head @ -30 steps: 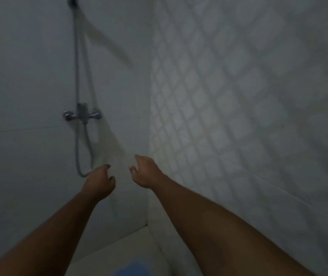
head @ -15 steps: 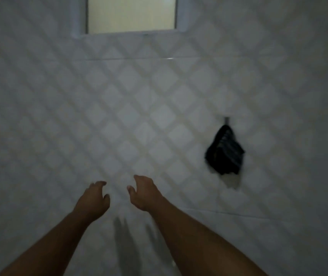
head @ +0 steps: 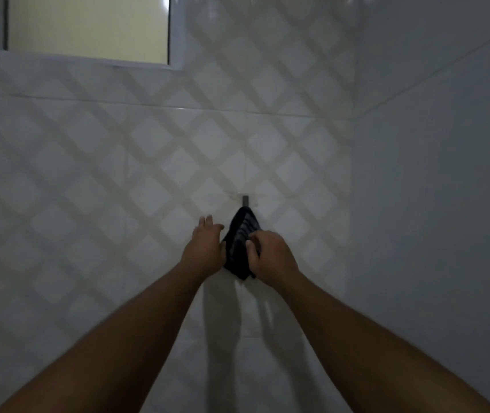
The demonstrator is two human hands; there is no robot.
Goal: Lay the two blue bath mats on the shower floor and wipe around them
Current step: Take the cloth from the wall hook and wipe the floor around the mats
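A dark striped cloth (head: 241, 242) hangs from a hook (head: 245, 200) on the diamond-tiled wall (head: 118, 174), the right hand (head: 270, 254) in a closed grip on it, the left hand (head: 205, 248) spread open beside it. Neither blue mat nor shower floor is in view; wiping appears not yet begun.

no readable text, no labels, no brands, no numbers, no signs anywhere in view

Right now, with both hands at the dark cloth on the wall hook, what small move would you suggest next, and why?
Probably lift the dark cloth up off the hook. It hangs from that hook, the right hand is curled onto it and the left hand is open beside it.
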